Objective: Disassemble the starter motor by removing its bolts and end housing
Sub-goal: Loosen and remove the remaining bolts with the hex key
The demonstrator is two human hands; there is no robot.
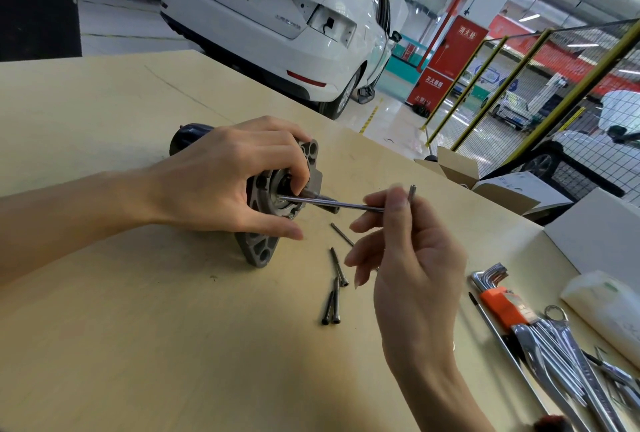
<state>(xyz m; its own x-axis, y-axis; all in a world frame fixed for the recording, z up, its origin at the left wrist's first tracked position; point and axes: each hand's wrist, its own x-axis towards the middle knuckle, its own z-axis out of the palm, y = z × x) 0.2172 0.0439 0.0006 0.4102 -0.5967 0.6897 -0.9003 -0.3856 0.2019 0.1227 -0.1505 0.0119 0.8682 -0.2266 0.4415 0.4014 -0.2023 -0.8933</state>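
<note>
Left hand (221, 175) grips starter motor (277, 196) mid-table; right hand (398, 248) pinches L-shaped hex key (346, 205), long axis running left into end housing (263, 248) (four bolts (334, 289) lie loose, toward the near edge).

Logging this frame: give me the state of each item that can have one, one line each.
starter motor: lying on its side on the table, end housing still on.
L-shaped key: long arm tip at the housing face.
left hand: grips the motor.
right hand: pinches the key at its bend.
loose bolts: out, lying on the table.
hex key set: in its orange holder.
</note>
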